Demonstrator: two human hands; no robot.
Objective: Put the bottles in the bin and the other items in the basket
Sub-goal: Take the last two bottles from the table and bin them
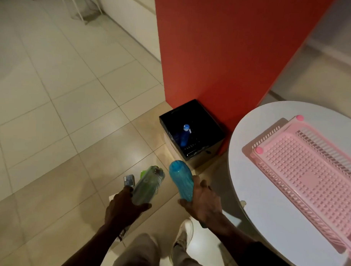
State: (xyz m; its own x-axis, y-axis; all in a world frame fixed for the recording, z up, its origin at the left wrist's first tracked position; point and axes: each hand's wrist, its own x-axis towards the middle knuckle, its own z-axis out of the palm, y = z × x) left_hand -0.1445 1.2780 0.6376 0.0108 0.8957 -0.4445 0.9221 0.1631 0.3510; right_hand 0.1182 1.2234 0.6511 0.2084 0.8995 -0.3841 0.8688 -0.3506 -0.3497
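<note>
Fingers (142, 206) of the left hand (124, 206) curl round a clear green bottle (149, 185), and the right hand (204, 203) wraps a teal bottle (181, 178) likewise; both bottles are held above the floor, short of the bin. A red pillar (223, 55) rises ahead. To the right stands a round white table (268, 195) bearing the pink basket (308, 173), with nothing visible in it. The black bin (207, 122) sits at the pillar's foot with one blue bottle (185, 135) inside. A small packet (129, 180) lies on the tiles just beyond the left hand. Letting go too early would probably drop the bottles on the floor. Tossed together, one might clip the rim and bounce out, since the opening looks tight for two.
</note>
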